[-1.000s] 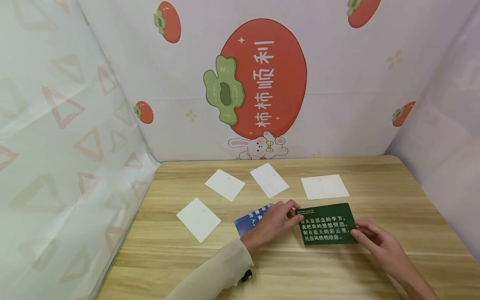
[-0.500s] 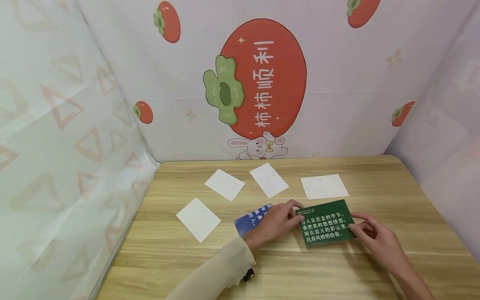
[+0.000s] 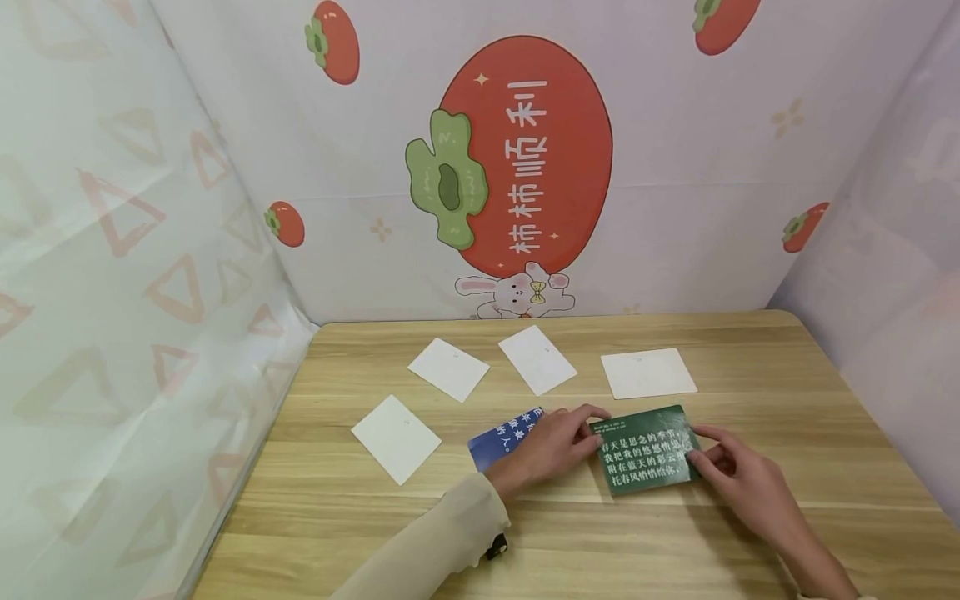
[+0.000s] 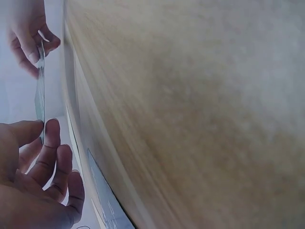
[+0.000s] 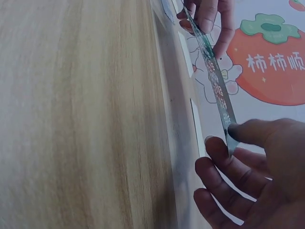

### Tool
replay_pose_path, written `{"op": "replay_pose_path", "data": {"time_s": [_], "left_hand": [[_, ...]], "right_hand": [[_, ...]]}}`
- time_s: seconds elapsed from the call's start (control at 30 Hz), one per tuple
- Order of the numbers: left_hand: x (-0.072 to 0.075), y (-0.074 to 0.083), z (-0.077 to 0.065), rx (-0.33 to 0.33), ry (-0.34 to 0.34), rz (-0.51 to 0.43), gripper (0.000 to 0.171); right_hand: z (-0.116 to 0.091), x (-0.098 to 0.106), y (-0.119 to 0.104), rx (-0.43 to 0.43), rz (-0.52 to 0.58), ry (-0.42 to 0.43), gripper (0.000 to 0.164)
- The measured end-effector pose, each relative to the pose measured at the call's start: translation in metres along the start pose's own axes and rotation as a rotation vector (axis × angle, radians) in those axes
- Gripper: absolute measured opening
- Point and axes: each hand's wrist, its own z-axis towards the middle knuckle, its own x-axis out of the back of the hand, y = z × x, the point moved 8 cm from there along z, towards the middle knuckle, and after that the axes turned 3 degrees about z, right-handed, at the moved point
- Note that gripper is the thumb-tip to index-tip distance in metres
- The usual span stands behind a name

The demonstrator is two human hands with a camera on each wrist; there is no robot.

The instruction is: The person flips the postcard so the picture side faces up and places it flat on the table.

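Between both hands a dark green card (image 3: pixel 645 450) with white Chinese characters is held off the table. My left hand (image 3: pixel 553 443) pinches its left edge between thumb and fingers; in the left wrist view that same hand (image 4: pixel 40 167) grips the card seen edge-on. At the card's right edge my right hand (image 3: pixel 750 483) pinches it, thumb in front, as the right wrist view also shows this hand (image 5: pixel 257 171). A blue card (image 3: pixel 495 450) with white characters lies on the table, partly hidden under the left hand and forearm.
Several white cards lie about the wooden table (image 3: pixel 600 550): one card (image 3: pixel 397 440) at the left, two cards (image 3: pixel 450 369) at the back middle, another card (image 3: pixel 649 373) behind the green one. A printed cloth backdrop (image 3: pixel 675 208) rises behind the table's far edge.
The green card's right edge has shifted left with my right hand, and the card has tilted a little, its face now catching more light. The left hand has barely moved.
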Motion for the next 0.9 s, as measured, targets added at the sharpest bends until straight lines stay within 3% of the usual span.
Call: {"op": "replay_pose_path", "data": {"time_s": [0.57,0.9], "left_hand": [[-0.007,-0.004,0.003,0.007,-0.037,0.236,0.053],[-0.008,-0.004,0.001,0.000,-0.042,0.330,0.053]], "right_hand": [[-0.001,-0.017,-0.003,0.033,-0.119,-0.152,0.105],[-0.002,-0.019,-0.006,0.109,-0.211,-0.092,0.103]]}}
